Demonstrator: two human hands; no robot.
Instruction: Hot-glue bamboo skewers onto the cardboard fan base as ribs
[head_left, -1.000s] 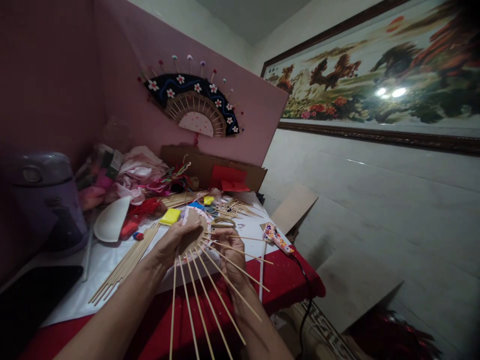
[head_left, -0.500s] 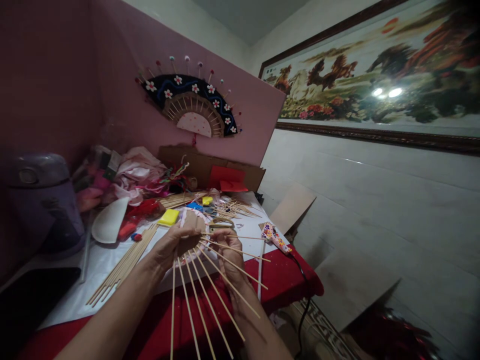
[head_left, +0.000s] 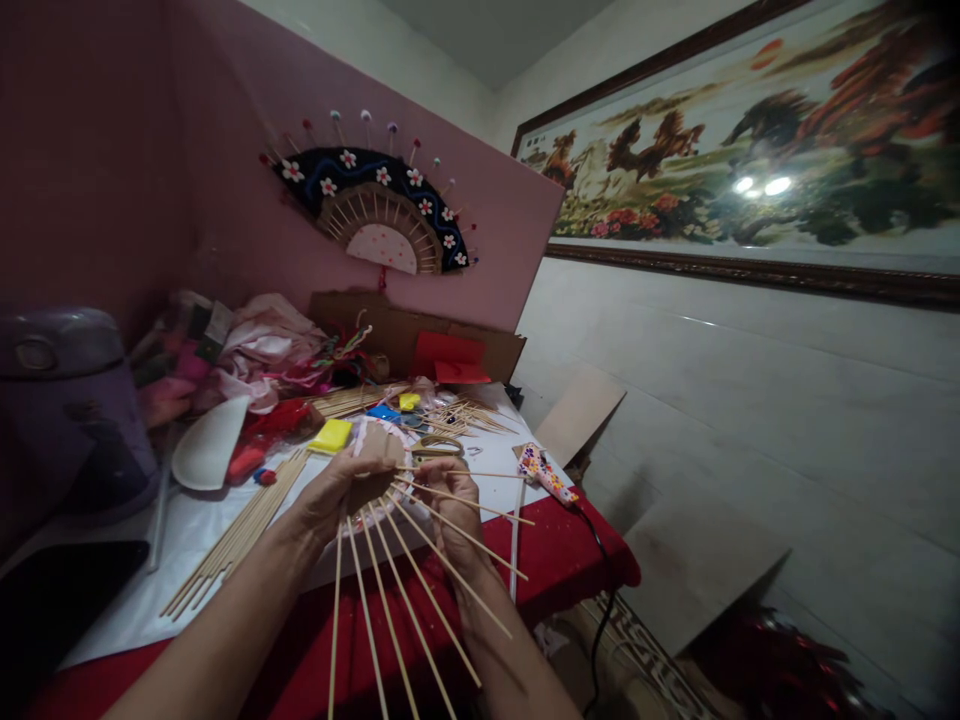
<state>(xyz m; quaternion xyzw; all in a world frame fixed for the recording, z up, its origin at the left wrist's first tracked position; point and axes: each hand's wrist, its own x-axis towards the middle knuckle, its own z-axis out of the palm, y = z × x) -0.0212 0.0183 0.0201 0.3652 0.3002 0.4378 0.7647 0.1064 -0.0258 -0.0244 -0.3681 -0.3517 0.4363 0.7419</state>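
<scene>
Both hands hold a rounded brown cardboard piece [head_left: 379,443] with a pink-and-white trimmed edge, above the near part of the table. Thin wooden sticks [head_left: 433,592] fan out from it toward me and to the right. My left hand [head_left: 330,495] is closed on the cardboard's left side, thumb on top. At the right edge, my right hand [head_left: 454,505] pinches the piece beside the uppermost sticks; its palm lies under several of them. How the sticks are fixed is partly hidden by the fingers.
Loose sticks [head_left: 240,530] lie left of my hands, near a yellow packet [head_left: 330,436]. Scissors [head_left: 436,447] lie just behind the piece. A flower-patterned glue gun [head_left: 544,475] with a black cord rests at the right. A decorated fan [head_left: 375,205] hangs on the pink board.
The whole view has shifted slightly, so things appear a little farther left. Both hands keep the same hold on the cardboard piece and sticks.
</scene>
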